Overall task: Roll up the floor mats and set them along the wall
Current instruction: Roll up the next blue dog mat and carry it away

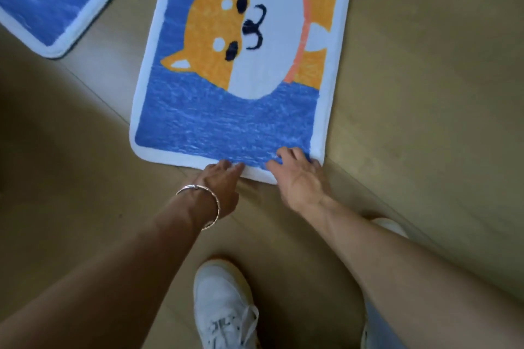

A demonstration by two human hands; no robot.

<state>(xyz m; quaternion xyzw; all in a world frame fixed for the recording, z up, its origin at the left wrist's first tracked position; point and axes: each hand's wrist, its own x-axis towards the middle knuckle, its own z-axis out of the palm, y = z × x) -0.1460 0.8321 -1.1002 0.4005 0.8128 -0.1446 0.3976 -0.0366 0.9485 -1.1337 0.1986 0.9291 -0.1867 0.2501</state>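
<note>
A blue floor mat (pixel 226 110) with a white border and an orange-and-white dog picture lies flat on the wooden floor in front of me. My left hand (pixel 219 181), with a silver bracelet on its wrist, touches the mat's near white edge with its fingertips. My right hand (pixel 297 173) rests on the near right corner of the mat, fingers spread over the blue pile and the border. Neither hand has lifted the edge. A second mat (pixel 48 0) of the same design lies flat at the upper left, partly cut off.
The wooden floor (pixel 425 93) extends on all sides of the mats. My white sneaker (pixel 224 306) stands just behind the near mat edge, and the other shoe (pixel 392 225) shows under my right forearm. No wall is in view.
</note>
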